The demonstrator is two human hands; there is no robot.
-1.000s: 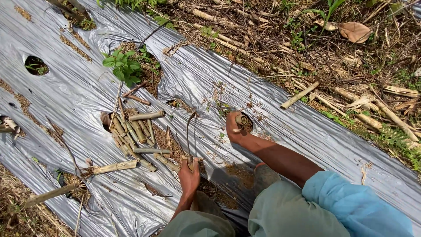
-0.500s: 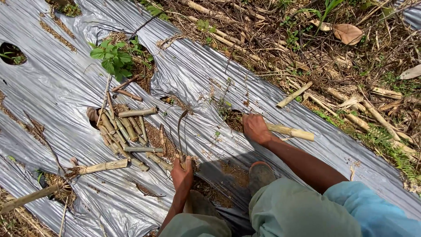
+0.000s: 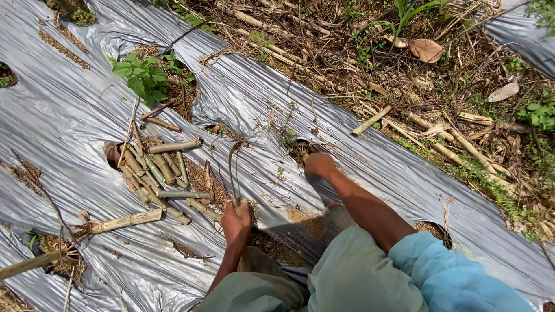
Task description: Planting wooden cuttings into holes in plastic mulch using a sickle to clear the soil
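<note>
Left hand [image 3: 236,224] is gripping a thin curved brown stick [image 3: 231,170] near the cut bamboo pieces [image 3: 159,173]. Right hand [image 3: 319,165] is pressing into a hole in the silver plastic mulch sheet [image 3: 69,115]; grip state can't tell.

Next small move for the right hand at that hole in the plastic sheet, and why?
Probably press the right hand a little deeper into the planting hole it rests at. It lies on the hole's edge in the silver plastic sheet with nothing visible in its grip, while the left hand holds a thin curved tool upright. The cut stalk pieces lie apart, by the left hand.
</note>
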